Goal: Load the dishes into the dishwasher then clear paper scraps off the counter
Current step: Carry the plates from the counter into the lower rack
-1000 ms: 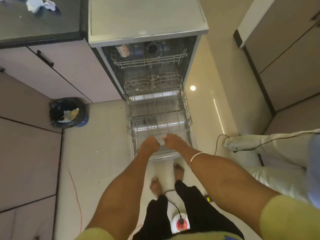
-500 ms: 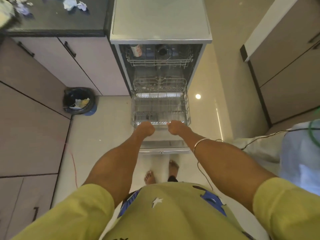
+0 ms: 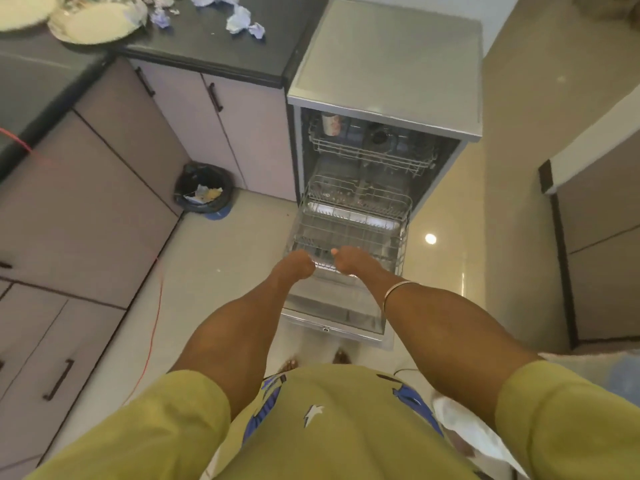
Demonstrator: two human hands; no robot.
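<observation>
Wire-grey lower rack [image 3: 349,230] sits drawn out over the dropped door [image 3: 332,313] of the dishwasher [image 3: 384,74]. Left hand [image 3: 298,265] and right hand [image 3: 349,259] are both curled over its front rail, knuckles up, close together but not touching.

Change over the last second: both fists have stayed on the same rail, while the person has straightened up and the view has lifted, so the counter [image 3: 214,53] now shows. The rack looks about as far out as before. Judgement: the opening step is finished or nearly so; no dish has been loaded yet.

Containers:
- Lower rack: appears empty, though the tines blur and small items cannot be ruled out.
- Upper rack [image 3: 370,150]: pushed in; one pale cup [image 3: 330,124] at its back left, a dark round item near the middle, not identifiable.
- Bin [image 3: 204,188] on the floor against the cabinets left of the machine: black liner, some pale and yellowish scraps inside.

Task items: plates [image 3: 97,24] lie on the counter at far left, overlapping; crumpled paper scraps [image 3: 242,24] are scattered just right of them, nearer the dishwasher. Judgement: the plates come next, then the scraps.
</observation>
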